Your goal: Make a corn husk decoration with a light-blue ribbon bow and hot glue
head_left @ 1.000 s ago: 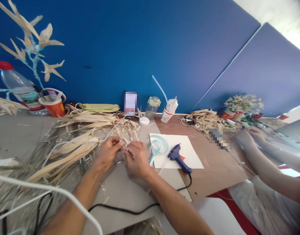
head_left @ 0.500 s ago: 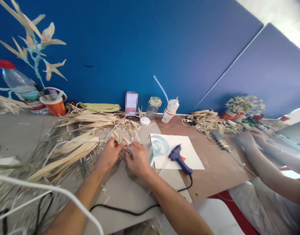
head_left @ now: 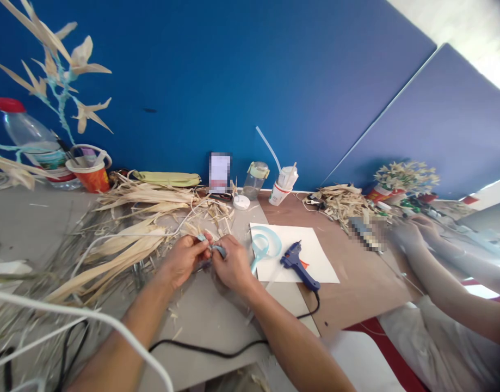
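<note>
My left hand (head_left: 186,260) is closed in a pinch around a small piece wrapped in light blue tape (head_left: 201,237), with pale husk bits close above it. Fingertip to fingertip with it, my right hand (head_left: 233,267) grips a bluish strip of tape (head_left: 219,250). What lies between the two hands is mostly hidden by the fingers. Just right of my right hand, a ring of light blue tape (head_left: 279,243) rests on a white sheet (head_left: 321,256). Beside the ring lies a blue glue gun (head_left: 294,263), its black cord trailing toward the table's front.
Dried corn husks (head_left: 139,239) cover the table's left side, with a white cable (head_left: 111,321) crossing in front. A cup (head_left: 280,193), a jar (head_left: 255,179) and a phone (head_left: 220,173) stand along the blue wall. At right, another person's arms (head_left: 445,272) reach over the table.
My hands have shifted slightly to the right, and more light blue tape shows above my left fingertips. Glue gun and tape ring stay in place.
</note>
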Available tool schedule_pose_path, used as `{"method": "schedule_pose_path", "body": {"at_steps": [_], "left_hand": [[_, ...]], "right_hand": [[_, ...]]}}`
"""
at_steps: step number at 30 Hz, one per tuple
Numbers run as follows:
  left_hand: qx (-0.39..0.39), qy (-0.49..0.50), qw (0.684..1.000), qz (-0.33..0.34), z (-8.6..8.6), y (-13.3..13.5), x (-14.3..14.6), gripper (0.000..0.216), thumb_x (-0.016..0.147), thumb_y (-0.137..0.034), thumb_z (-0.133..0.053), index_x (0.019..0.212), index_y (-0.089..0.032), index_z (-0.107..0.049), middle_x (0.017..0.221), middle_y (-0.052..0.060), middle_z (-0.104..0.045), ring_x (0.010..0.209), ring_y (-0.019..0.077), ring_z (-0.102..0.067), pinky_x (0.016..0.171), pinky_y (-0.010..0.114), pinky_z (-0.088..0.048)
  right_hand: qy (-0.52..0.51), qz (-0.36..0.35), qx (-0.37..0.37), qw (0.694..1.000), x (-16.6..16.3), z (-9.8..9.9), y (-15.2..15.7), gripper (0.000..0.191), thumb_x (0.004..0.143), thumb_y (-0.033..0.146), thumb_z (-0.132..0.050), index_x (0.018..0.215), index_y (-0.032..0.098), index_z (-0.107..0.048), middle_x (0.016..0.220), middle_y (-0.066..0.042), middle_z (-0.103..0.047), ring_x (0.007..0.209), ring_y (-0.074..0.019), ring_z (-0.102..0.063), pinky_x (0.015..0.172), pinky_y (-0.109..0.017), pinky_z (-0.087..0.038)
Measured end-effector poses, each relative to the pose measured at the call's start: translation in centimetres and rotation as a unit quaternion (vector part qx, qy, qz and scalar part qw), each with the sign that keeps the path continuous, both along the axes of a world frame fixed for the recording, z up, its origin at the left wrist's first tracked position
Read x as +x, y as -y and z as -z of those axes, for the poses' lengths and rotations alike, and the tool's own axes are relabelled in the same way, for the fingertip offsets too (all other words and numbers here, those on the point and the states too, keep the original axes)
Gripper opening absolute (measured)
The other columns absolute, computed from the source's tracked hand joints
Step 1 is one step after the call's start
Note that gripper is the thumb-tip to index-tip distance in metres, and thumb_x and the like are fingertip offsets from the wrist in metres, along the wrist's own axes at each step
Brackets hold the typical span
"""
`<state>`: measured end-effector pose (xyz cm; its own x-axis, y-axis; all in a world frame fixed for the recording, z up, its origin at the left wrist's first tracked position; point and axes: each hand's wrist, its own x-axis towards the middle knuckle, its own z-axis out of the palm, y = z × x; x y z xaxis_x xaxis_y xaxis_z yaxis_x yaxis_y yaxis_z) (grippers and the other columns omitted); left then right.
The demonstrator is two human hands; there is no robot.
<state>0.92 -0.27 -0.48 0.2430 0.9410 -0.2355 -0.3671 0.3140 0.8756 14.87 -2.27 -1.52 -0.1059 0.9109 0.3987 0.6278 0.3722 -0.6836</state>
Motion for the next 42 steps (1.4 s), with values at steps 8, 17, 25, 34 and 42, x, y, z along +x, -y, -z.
{"method": "schedule_pose_path", "body": {"at_steps": [8, 17, 25, 34, 42], "left_hand": [[0.128, -0.191, 0.969, -0.090, 1.8, -0.9, 0.3, 0.024, 0.065, -0.035, -0.075, 0.069, -0.017, -0.060, 0.053, -0.004, -0.055, 0.047, 0.0112, -0.046, 0.048, 0.024, -0.033], [0.053, -0.039, 0.994, -0.086, 1.1, -0.1, 1.3, 0.033, 0.059, -0.036, -0.078, 0.073, -0.019, -0.053, 0.064, -0.004, -0.060, 0.056, 0.0122, -0.056, 0.055, 0.024, -0.042], [0.100, -0.103, 0.978, -0.151, 0.4, -0.1, 1.4, 0.032, 0.063, -0.036, -0.075, 0.074, -0.021, -0.048, 0.060, -0.006, -0.056, 0.052, 0.0120, -0.053, 0.049, 0.024, -0.040], [0.037, 0.093, 0.994, -0.030, -0.4, 0.5, 1.1, 0.033, 0.067, -0.034, -0.077, 0.078, -0.022, -0.048, 0.059, -0.008, -0.052, 0.040, 0.0093, -0.046, 0.038, 0.023, -0.039], [-0.012, 0.150, 0.988, 0.025, -0.6, 0.1, -0.6, 0.033, 0.067, -0.019, -0.078, 0.097, -0.011, -0.069, 0.052, -0.005, -0.048, 0.049, 0.0101, -0.052, 0.049, 0.022, -0.047]], "right_hand": [[0.008, -0.002, -0.024, 1.000, -0.7, -0.2, 0.3, 0.012, 0.076, 0.010, -0.052, 0.078, 0.018, -0.060, 0.079, -0.005, -0.060, 0.078, -0.0186, -0.058, 0.073, -0.030, -0.046], [-0.106, -0.032, -0.092, 0.990, -0.9, -0.4, 0.5, 0.009, 0.077, 0.018, -0.053, 0.069, 0.019, -0.058, 0.071, -0.001, -0.057, 0.070, -0.0160, -0.055, 0.068, -0.028, -0.045], [-0.302, -0.037, -0.188, 0.934, -1.7, -0.6, 0.5, 0.012, 0.072, 0.029, -0.060, 0.065, 0.018, -0.059, 0.066, 0.000, -0.062, 0.062, -0.0133, -0.056, 0.062, -0.025, -0.044], [-0.511, -0.047, -0.300, 0.804, -2.6, -1.0, 0.7, 0.015, 0.066, 0.025, -0.061, 0.061, 0.020, -0.048, 0.043, 0.008, -0.048, 0.035, -0.0067, -0.037, 0.038, -0.021, -0.029], [-0.599, -0.170, -0.361, 0.694, -1.3, -2.2, 0.6, 0.016, 0.067, 0.025, -0.069, 0.069, 0.017, -0.055, 0.056, 0.006, -0.056, 0.038, -0.0030, -0.034, 0.041, -0.019, -0.036]]}}
